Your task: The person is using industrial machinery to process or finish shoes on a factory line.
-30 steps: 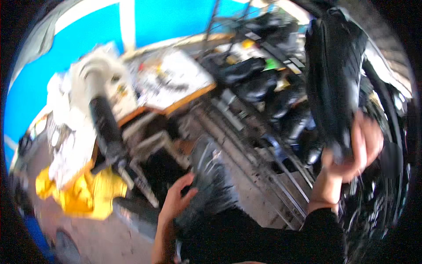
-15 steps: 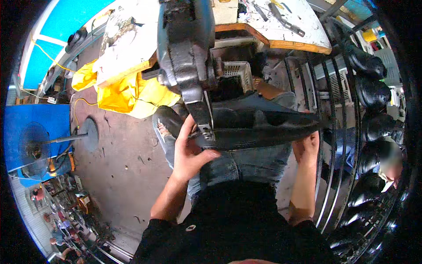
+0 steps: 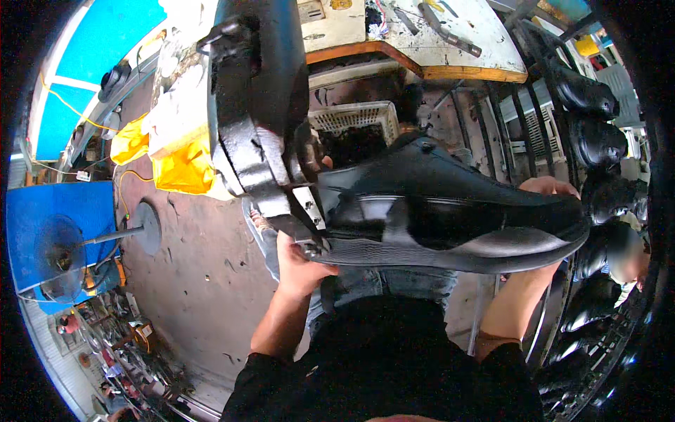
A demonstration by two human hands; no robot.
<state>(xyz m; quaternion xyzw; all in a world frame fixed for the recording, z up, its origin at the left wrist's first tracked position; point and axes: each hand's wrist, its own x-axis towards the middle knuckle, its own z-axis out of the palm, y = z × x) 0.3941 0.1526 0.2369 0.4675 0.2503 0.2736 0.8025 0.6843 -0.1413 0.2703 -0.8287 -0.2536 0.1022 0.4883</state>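
Note:
A black shoe [image 3: 436, 218] lies sideways in front of me, its ribbed sole edge toward me and its toe pointing right. My left hand [image 3: 299, 266] is closed around the heel end, right by the machine's metal tip; some of its fingers are hidden behind the shoe. Around the toe wraps my right hand [image 3: 552, 187], its fingers showing over the far side. The heavy dark machine arm [image 3: 253, 133] comes down from the top, and its metal end [image 3: 309, 211] meets the shoe's heel end. Whether the tip presses on the shoe, I cannot tell.
Behind the shoe stands a white crate [image 3: 380, 116] with dark scraps. A white workbench [image 3: 464, 60] with tools is beyond it. Yellow cloth [image 3: 183, 169] hangs at left, near a floor fan [image 3: 60, 260]. Several black shoes [image 3: 598, 144] fill a rack at right, where another person sits.
The shoe has come up closer and rolled, so more of its side shows. My right hand has moved right and up around the toe. The machine arm appears farther left in view.

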